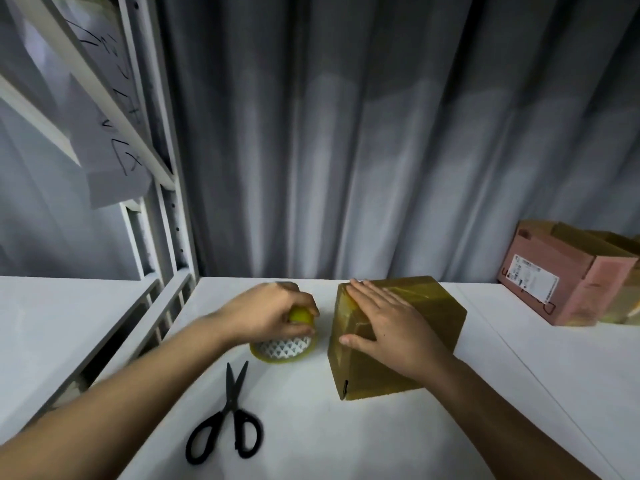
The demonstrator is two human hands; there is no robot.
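Both of my hands were down at the white table [311, 434]. My left hand [266, 311] was curled over the top of the tape roll [284, 347], fingers and thumb wrapped round its yellow upper part. The roll stood on the tabletop just left of the cardboard box [429, 299], not touching it. That spot was blurred, so I could not tell how far my fingers reached round. My right hand [388, 327] lay flat on the box, fingers straight across its taped top and thumb along the near-left edge, clasping nothing. The box sat mid-table, glossy with tape, one corner turned toward me. Black scissors [231, 407] lay nearer to me than the roll, blades a little apart, handles toward me. A pink carton [554, 282] with a white label stood well apart at the far right, before the grey curtain [346, 133]. A white shelf frame [169, 237] rose at my left with a handwritten sheet [107, 140] hanging from it
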